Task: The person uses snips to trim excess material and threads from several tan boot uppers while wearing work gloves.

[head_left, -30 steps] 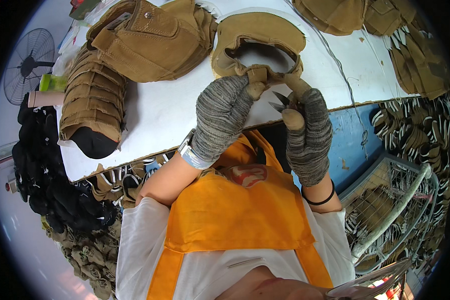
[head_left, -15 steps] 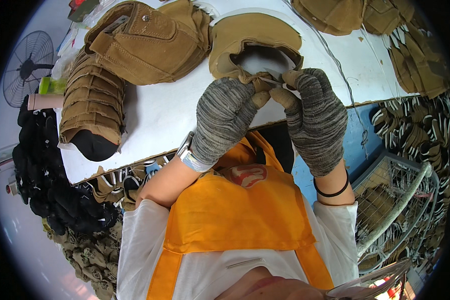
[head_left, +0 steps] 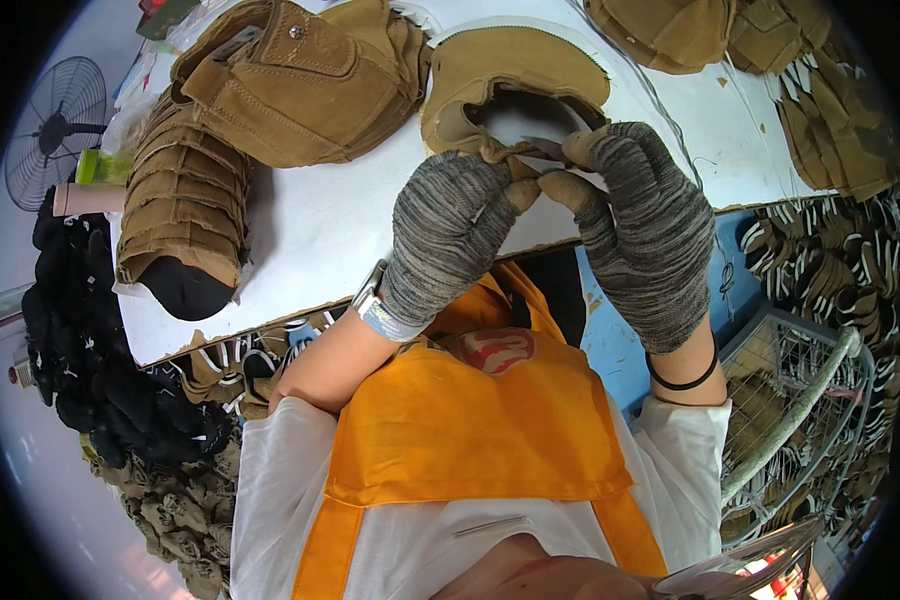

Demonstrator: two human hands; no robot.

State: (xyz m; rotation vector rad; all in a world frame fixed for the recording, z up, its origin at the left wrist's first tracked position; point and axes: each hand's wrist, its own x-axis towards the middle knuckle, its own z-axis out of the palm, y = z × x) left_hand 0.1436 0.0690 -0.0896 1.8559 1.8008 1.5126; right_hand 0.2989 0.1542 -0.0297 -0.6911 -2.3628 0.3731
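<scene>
A brown suede-like shoe upper (head_left: 520,58) with a pale inner edge lies on the white table in front of me, its opening toward me. My left hand (head_left: 445,225), in a grey knit glove with bare-looking tan fingertips, pinches the near edge of this upper. Close beside it, my right hand (head_left: 645,235), gloved alike, holds a small pointed metal blade (head_left: 543,146) between thumb and fingers. The blade's tip lies at the pinched edge. Most of this tool is hidden in my right hand.
Stacked brown uppers (head_left: 185,195) and a larger pile (head_left: 290,90) stand on the table (head_left: 320,225) at left. More uppers (head_left: 660,35) lie far right. A thin cord (head_left: 660,105) crosses the tabletop. At lower right is a wire cart (head_left: 790,400); a fan (head_left: 55,130) stands far left.
My right hand has shifted slightly right and its wrist has swung outward. More of the metal blade now shows. My left hand keeps its pinch on the upper's edge.
</scene>
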